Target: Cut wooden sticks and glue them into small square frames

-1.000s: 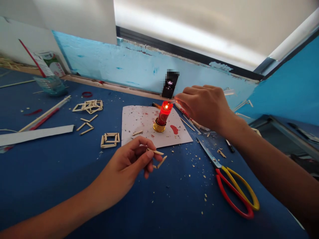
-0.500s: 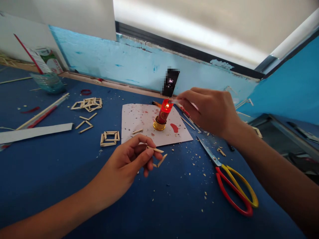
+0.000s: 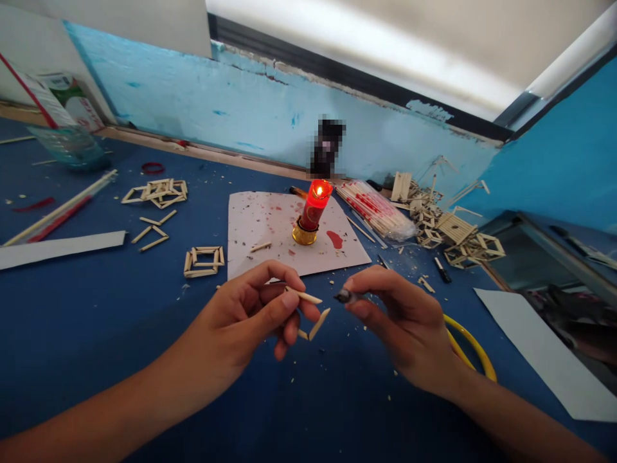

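Observation:
My left hand point(image 3: 255, 315) pinches a small frame of pale wooden sticks point(image 3: 307, 296) between thumb and fingers. One stick of it points right and another hangs slanted below; the rest is hidden behind the fingers. To the right, at about the same height, my right hand point(image 3: 409, 328) is closed on a translucent piece with a blackened tip point(image 3: 344, 296). That tip faces the sticks and stands a small gap away from them. Beyond both hands a lit red candle point(image 3: 315, 209) burns in a gold holder point(image 3: 304, 235) on a spotted white sheet point(image 3: 250, 222).
Stick shapes, including a square frame point(image 3: 204, 262), lie at left. A bag of red-and-white sticks point(image 3: 376, 209) and a heap of stick models point(image 3: 453, 231) are at back right. Yellow-handled scissors point(image 3: 475, 344) lie partly under my right hand. A white strip point(image 3: 540, 347) lies at right.
My right hand has come down and toward me from the candle flame, bringing the translucent piece beside the sticks. My left hand keeps its hold. The view has shifted slightly.

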A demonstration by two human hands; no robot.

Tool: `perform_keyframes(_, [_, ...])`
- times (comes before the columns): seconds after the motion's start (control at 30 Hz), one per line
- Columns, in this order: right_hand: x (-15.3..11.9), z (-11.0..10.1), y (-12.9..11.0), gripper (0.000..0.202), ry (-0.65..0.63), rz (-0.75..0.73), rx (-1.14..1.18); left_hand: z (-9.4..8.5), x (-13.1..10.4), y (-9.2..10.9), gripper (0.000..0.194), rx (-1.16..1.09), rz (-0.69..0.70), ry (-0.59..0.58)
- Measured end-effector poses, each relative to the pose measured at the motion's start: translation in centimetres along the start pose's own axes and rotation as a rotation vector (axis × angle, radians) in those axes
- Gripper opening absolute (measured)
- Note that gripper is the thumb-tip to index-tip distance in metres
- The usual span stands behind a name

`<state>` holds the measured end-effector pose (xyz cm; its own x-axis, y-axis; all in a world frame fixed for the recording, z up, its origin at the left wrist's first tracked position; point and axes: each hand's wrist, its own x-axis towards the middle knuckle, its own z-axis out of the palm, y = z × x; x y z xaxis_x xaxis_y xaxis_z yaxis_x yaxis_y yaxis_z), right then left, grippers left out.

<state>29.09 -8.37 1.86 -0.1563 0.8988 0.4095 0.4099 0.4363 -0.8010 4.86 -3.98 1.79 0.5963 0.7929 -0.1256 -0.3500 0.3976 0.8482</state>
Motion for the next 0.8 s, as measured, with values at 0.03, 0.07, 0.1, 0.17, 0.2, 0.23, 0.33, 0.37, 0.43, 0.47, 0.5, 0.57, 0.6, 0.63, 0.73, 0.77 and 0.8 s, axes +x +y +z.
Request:
perform_keyframes(0.03, [-0.04, 0.01, 0.14, 0.018, 0.001, 0.000, 0.004, 0.04, 0.01, 0.01, 0.017, -0.007, -0.003, 0.000])
perform_keyframes(0.07, [-0.08, 0.01, 0.24, 0.018, -0.003, 0.004, 0.004, 0.08, 0.04, 0.02, 0.017, -0.017, -0.005, -0.001])
perform_keyframes(0.1, [-0.13, 0.00, 0.31, 0.019, -0.009, 0.003, 0.006, 0.11, 0.07, 0.01, 0.017, -0.029, -0.009, -0.001])
perform_keyframes(0.17, [-0.23, 0.02, 0.38, 0.021, -0.036, 0.000, 0.018, 0.17, 0.12, -0.02, 0.017, -0.051, -0.021, 0.000])
perform_keyframes(0.2, [-0.28, 0.05, 0.39, 0.022, -0.049, -0.001, 0.027, 0.20, 0.12, -0.05, 0.016, -0.059, -0.024, -0.001])
perform_keyframes(0.23, [-0.31, 0.08, 0.38, 0.023, -0.060, -0.004, 0.035, 0.24, 0.11, -0.08, 0.016, -0.063, -0.026, -0.002])
perform_keyframes(0.33, [-0.35, 0.17, 0.33, 0.024, -0.076, -0.014, 0.047, 0.33, 0.02, -0.13, 0.016, -0.070, -0.031, -0.005])
perform_keyframes(0.37, [-0.35, 0.17, 0.33, 0.023, -0.077, -0.016, 0.046, 0.35, -0.02, -0.13, 0.017, -0.072, -0.037, -0.006])
perform_keyframes(0.43, [-0.35, 0.16, 0.33, 0.023, -0.077, -0.018, 0.041, 0.36, -0.08, -0.11, 0.017, -0.078, -0.049, -0.003])
perform_keyframes(0.47, [-0.35, 0.15, 0.33, 0.023, -0.076, -0.019, 0.039, 0.35, -0.09, -0.10, 0.018, -0.079, -0.050, -0.002])
perform_keyframes(0.5, [-0.37, 0.14, 0.32, 0.023, -0.078, -0.019, 0.038, 0.34, -0.10, -0.09, 0.018, -0.077, -0.049, 0.000])
perform_keyframes(0.57, [-0.41, 0.15, 0.27, 0.023, -0.082, -0.017, 0.041, 0.30, -0.10, -0.07, 0.017, -0.072, -0.042, 0.002])
perform_keyframes(0.6, [-0.45, 0.16, 0.23, 0.023, -0.087, -0.014, 0.045, 0.28, -0.10, -0.06, 0.016, -0.070, -0.040, 0.002])
perform_keyframes(0.63, [-0.49, 0.18, 0.18, 0.024, -0.092, -0.009, 0.047, 0.26, -0.09, -0.06, 0.016, -0.070, -0.039, -0.004])
perform_keyframes(0.73, [-0.58, 0.23, 0.04, 0.023, -0.099, 0.009, 0.051, 0.24, -0.11, -0.07, 0.014, -0.081, -0.039, -0.031])
perform_keyframes(0.77, [-0.58, 0.24, 0.01, 0.023, -0.098, 0.014, 0.053, 0.24, -0.12, -0.07, 0.013, -0.084, -0.037, -0.041])
perform_keyframes(0.8, [-0.58, 0.24, 0.00, 0.022, -0.097, 0.019, 0.055, 0.23, -0.13, -0.08, 0.012, -0.085, -0.034, -0.049])
